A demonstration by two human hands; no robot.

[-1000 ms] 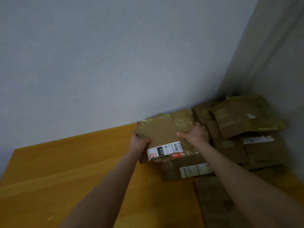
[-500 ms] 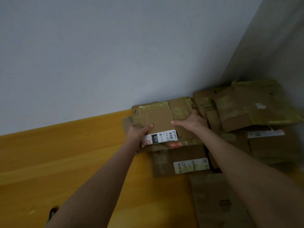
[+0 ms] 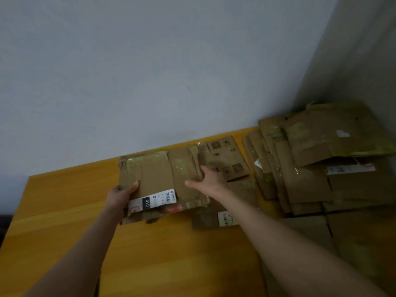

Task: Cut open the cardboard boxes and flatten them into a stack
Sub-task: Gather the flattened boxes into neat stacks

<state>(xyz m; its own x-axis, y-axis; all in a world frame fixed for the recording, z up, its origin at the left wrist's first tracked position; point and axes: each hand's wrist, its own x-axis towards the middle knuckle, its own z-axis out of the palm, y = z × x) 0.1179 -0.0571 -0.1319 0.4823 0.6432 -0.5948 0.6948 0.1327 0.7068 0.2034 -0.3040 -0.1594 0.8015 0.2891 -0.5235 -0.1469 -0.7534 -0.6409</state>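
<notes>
A flattened brown cardboard box (image 3: 156, 179) with shiny tape and a white shipping label (image 3: 153, 201) lies near the back of the yellow wooden table (image 3: 64, 221). My left hand (image 3: 121, 195) grips its left front edge, thumb on top. My right hand (image 3: 211, 181) rests on its right part, fingers spread over the cardboard. Another flattened box (image 3: 228, 159) with printed squares lies just behind my right hand. A smaller flat piece with a barcode label (image 3: 227, 218) lies under my right forearm.
A pile of several flattened boxes (image 3: 321, 163) fills the right corner against the grey walls (image 3: 150, 71). More flat cardboard (image 3: 353, 243) lies at the front right. The table's left edge drops off at the far left.
The flattened box in my hands has shifted left, away from the corner pile, and now uncovers the printed box behind it. Both hands stayed on it.
</notes>
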